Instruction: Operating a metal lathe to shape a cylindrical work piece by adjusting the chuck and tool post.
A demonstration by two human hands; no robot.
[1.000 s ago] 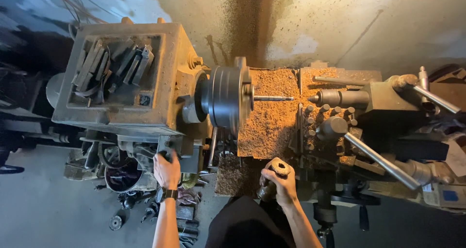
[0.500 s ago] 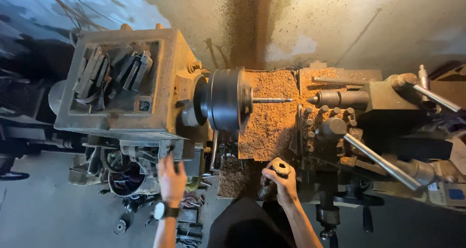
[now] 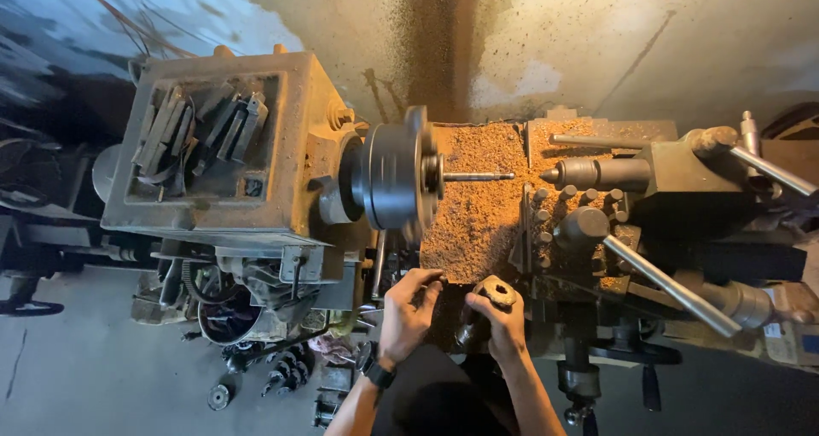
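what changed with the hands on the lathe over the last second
The left hand left the control under the gearbox and moved right, now at the front edge of the lathe bed by the chuck. The right hand stayed on the handwheel. The rod in the chuck and the shavings look unchanged.

A small dark rectangular plate point(image 3: 252, 186) sits on the front face of the lathe headstock point(image 3: 213, 146), low and right of the recess holding tools. At the far right edge, low down, a pale label point(image 3: 781, 344) with a blue patch beside it is fixed to the machine's end; its details are too small to tell.
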